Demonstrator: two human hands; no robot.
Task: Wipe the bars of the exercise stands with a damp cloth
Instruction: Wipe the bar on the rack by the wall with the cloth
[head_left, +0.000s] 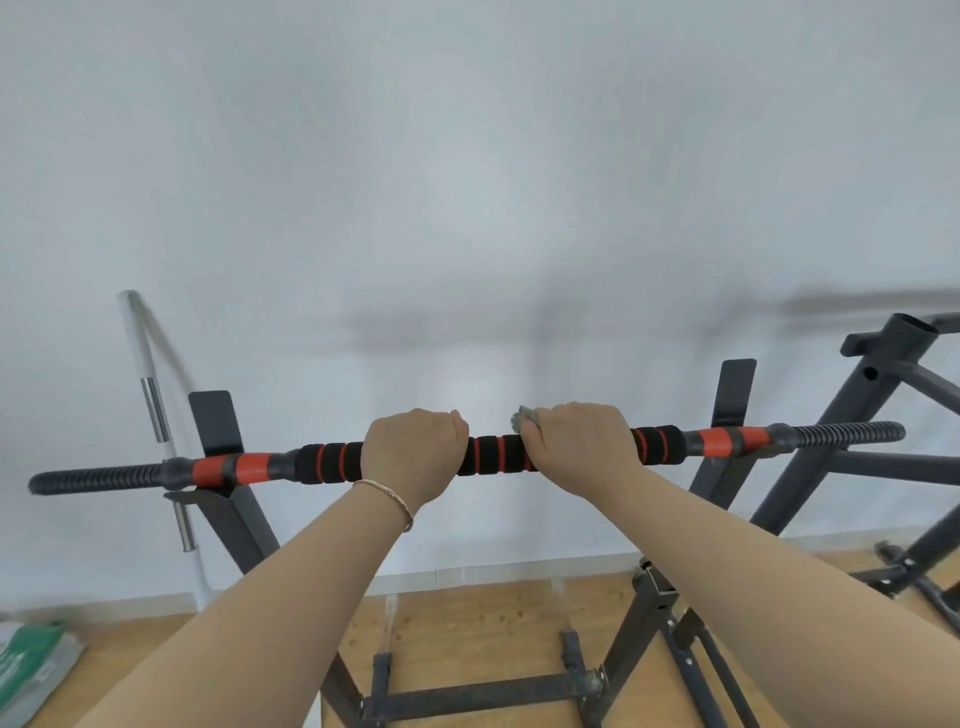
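So, the bar (488, 454) is laid across the two cradles of the dark grey stand (239, 519), and it's gripped near its middle by both hands. The left hand (413, 449) is wrapped over the black-and-red foam just left of the bar's centre, fingers curled round it, and a thin bracelet (387, 496) is worn on that wrist just below the bar. The right hand (576, 441) is closed round the bar just right of centre, with the cloth (522, 417) bunched under it against the foam. Only a small grey tuft can be seen, poking out just above the bar on the side facing the left hand. A short stretch of foam is left bare between the two hands. Orange sleeves and ribbed black ends are seen further out, sticking past the cradles. A second grey stand (857, 400) is parked off the bar's right end, a white pole (137, 338) is stood by the wall behind the bar's left end, and a green bag (26, 670) is spotted on the wooden floor (467, 634) well below that end.
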